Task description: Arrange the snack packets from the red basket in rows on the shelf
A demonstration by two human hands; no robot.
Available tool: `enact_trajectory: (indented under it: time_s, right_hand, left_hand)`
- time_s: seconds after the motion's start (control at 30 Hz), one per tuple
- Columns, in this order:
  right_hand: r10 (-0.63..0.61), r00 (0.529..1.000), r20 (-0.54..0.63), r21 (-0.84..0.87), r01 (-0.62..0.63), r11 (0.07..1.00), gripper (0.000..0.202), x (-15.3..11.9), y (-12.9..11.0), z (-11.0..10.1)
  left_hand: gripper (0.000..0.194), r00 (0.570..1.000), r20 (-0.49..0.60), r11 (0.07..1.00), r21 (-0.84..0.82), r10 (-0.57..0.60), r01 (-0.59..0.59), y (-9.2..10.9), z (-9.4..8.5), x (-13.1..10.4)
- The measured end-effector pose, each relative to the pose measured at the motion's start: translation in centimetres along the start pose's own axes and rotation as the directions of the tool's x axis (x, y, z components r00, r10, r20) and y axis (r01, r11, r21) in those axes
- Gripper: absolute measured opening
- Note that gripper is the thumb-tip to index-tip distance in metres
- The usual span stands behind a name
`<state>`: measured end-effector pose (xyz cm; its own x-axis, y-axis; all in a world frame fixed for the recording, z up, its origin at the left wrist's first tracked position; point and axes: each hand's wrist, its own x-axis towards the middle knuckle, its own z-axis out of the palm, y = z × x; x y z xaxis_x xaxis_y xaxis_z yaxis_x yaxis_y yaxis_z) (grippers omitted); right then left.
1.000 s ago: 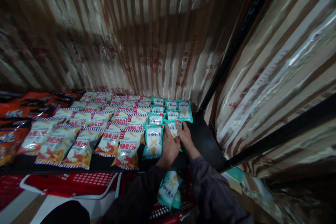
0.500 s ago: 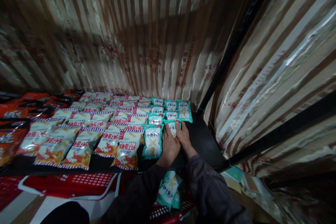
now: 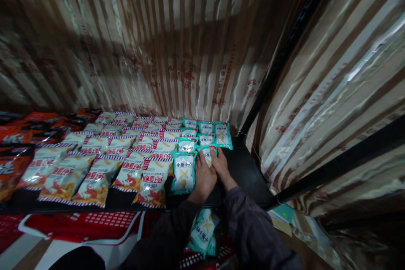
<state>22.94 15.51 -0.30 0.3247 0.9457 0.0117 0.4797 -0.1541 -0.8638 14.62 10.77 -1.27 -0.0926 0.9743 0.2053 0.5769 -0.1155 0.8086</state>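
Note:
On the black shelf [image 3: 245, 173], both my hands hold one small teal-and-white snack bag [image 3: 207, 154] from its two sides. My left hand [image 3: 205, 178] wraps round its left side and covers much of its lower part. The fingers of my right hand [image 3: 222, 166] press on its right side. Just left of my left hand lies another teal snack bag [image 3: 184, 173], face up at the front of its row. Behind my hands are several more teal bags [image 3: 222, 134], lying in overlapping rows.
White snack bags with striped edges [image 3: 153, 181] fill the shelf's middle, with orange-and-black bags [image 3: 14, 168] at far left. Below the front edge are a red basket [image 3: 104, 224] and loose teal bags [image 3: 204, 230]. A black post [image 3: 268, 80] and striped sheeting [image 3: 177, 42] stand behind.
Both hands stay on the same teal bag with hardly any movement. The view has shifted very slightly.

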Motion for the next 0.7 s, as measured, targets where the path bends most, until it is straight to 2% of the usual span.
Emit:
enact_trajectory:
  time_s: [0.17, 0.3, 0.4, 0.47, 0.57, 0.63, 0.7]
  right_hand:
    - [0.006, 0.999, -0.040, 0.036, -0.005, 0.999, 0.064, 0.4, 0.0, -0.3]
    - [-0.014, 0.995, -0.097, 0.064, 0.020, 0.998, 0.067, 1.5, 0.0, -0.7]
    - [-0.015, 0.995, -0.099, 0.106, 0.026, 0.994, 0.067, 2.6, 0.2, -1.0]
    - [-0.020, 0.995, -0.094, 0.135, 0.033, 0.990, 0.066, 3.4, 0.4, -1.2]
    - [-0.092, 0.993, -0.077, 0.185, 0.105, 0.977, 0.062, 4.5, 0.6, -1.4]
    - [-0.146, 0.988, -0.058, 0.217, 0.155, 0.964, 0.061, 5.4, 0.7, -1.3]
    - [-0.172, 0.984, -0.047, 0.234, 0.179, 0.956, 0.064, 6.3, 0.6, -1.1]
  left_hand:
    - [0.077, 0.997, -0.065, 0.999, -0.006, 0.037, -0.038, -0.2, 0.4, -0.4]
    - [0.077, 0.979, -0.131, 0.987, 0.049, 0.156, -0.151, -0.4, 1.0, -1.2]
    - [0.072, 0.960, -0.129, 0.966, 0.104, 0.249, -0.237, 0.1, 1.0, -1.9]
    - [0.069, 0.959, -0.070, 0.956, 0.133, 0.273, -0.263, 1.0, 0.5, -2.1]
    - [0.065, 0.971, 0.099, 0.958, 0.172, 0.217, -0.231, 3.2, -1.5, -1.1]
    - [0.065, 0.937, 0.223, 0.920, 0.228, 0.269, -0.319, 4.6, -3.4, 0.6]
    - [0.066, 0.875, 0.309, 0.833, 0.305, 0.372, -0.462, 5.7, -5.4, 2.8]
